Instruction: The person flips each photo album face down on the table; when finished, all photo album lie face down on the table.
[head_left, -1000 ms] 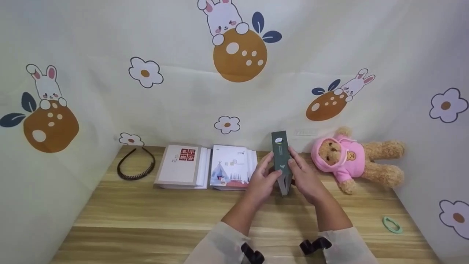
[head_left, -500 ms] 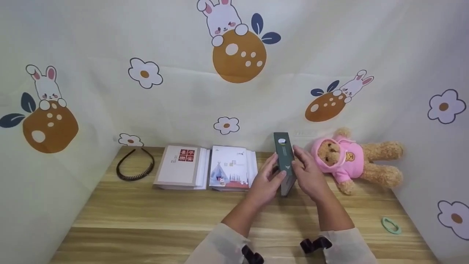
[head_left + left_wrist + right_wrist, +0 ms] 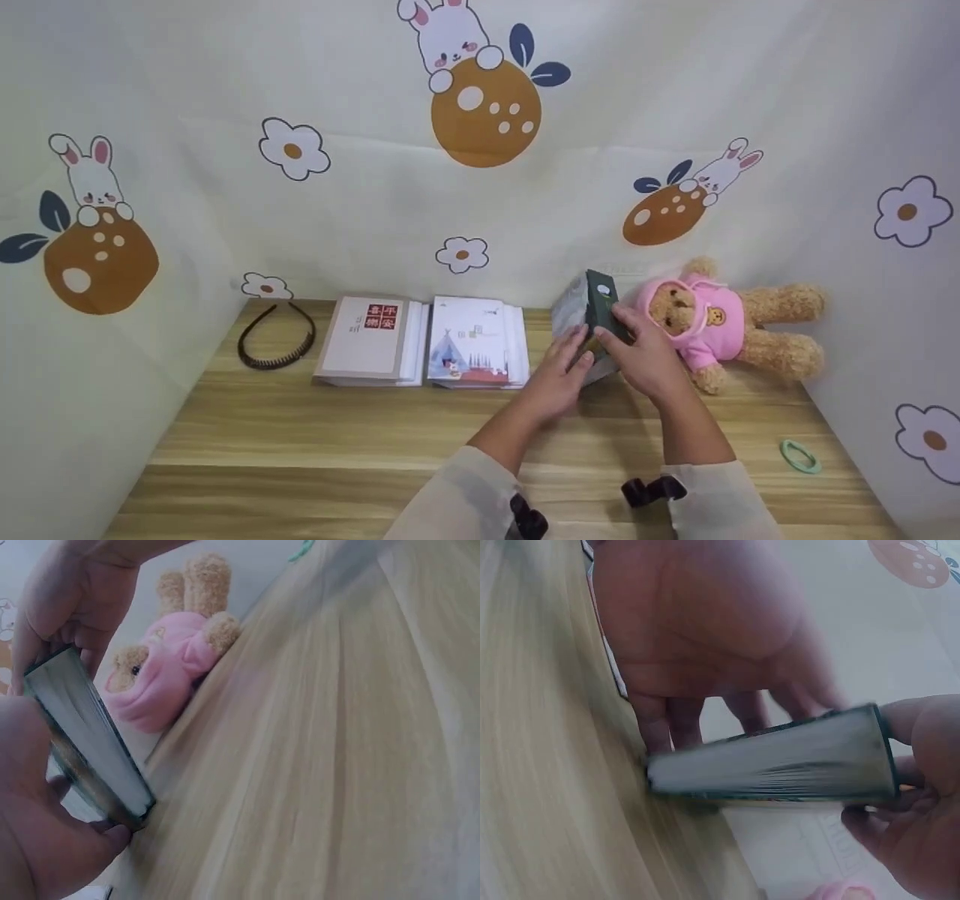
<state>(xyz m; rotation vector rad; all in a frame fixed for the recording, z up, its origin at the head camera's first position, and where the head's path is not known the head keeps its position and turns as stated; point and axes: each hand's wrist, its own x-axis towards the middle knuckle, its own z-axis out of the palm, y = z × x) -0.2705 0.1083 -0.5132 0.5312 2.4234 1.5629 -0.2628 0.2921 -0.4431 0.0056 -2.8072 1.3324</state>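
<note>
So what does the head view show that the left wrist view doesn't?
Only the head view shows the two flat books, the headband and the rabbit backdrop. Only the left wrist view shows the dark book's page edges close up. Both show the dark book, the two hands holding it, the teddy bear and the wooden table.

A book [image 3: 592, 319] with a dark green cover stands on one lower corner on the wooden table — tilted, its top leaning toward the right and back. Its narrow spine carries a small pale oval mark near the top. The pale page edges [image 3: 90, 739] show along the side turned to the left, closed and tightly packed. It stands at the back of the table, just beside a flat white book on its left and close to a pink-clad plush bear on its right — held between both hands.
</note>
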